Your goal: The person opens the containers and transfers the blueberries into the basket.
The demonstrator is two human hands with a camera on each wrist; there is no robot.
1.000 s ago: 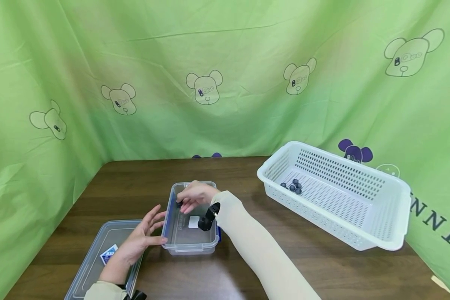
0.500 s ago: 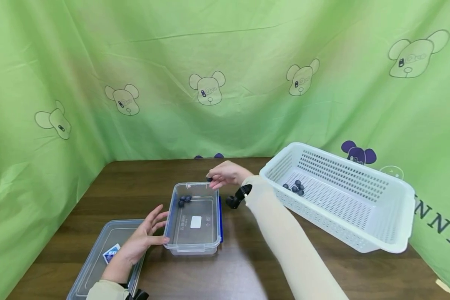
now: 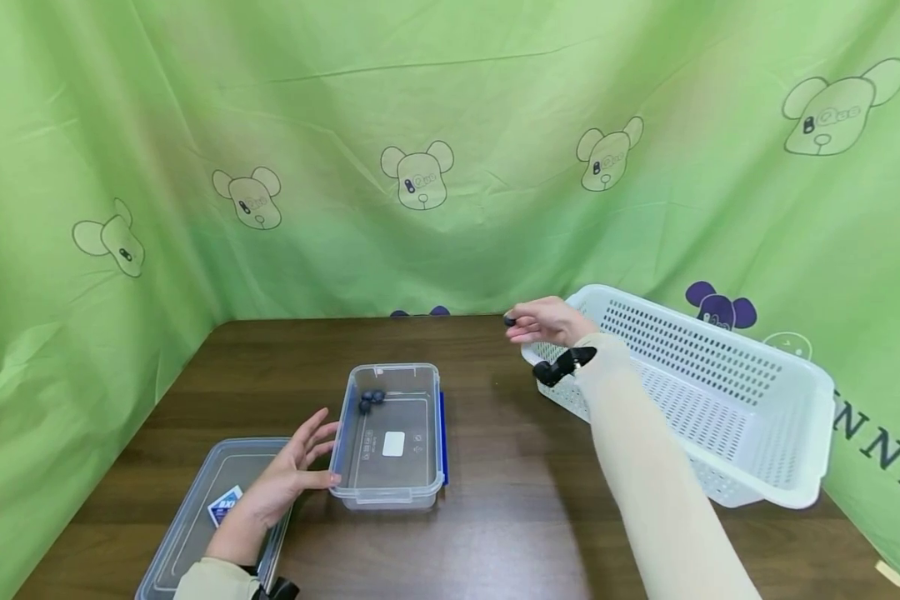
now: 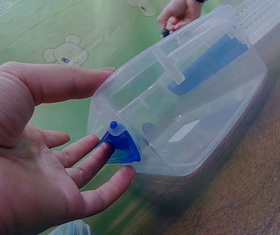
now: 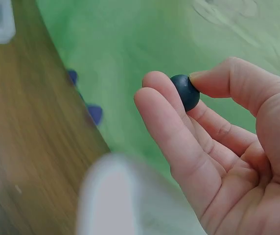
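Note:
My right hand pinches a blueberry between thumb and fingertips, above the left end of a white perforated basket. That hand and forearm cover the part of the basket beneath them. In the head view, a clear plastic container with blue side latches stands on the table, its top uncovered. Several blueberries lie together near its far left corner. My left hand rests against its left side. Seen from the left wrist, the thumb touches the rim and relaxed fingers lie at a blue latch.
A clear lid or shallow tray bearing a blue-and-white label lies at the left, partly under my left forearm. Behind the brown wooden table hangs a green printed cloth.
My right hand has lifted a blueberry out of the clear container and carried it right to the basket's left end. The left hand has stayed at the container.

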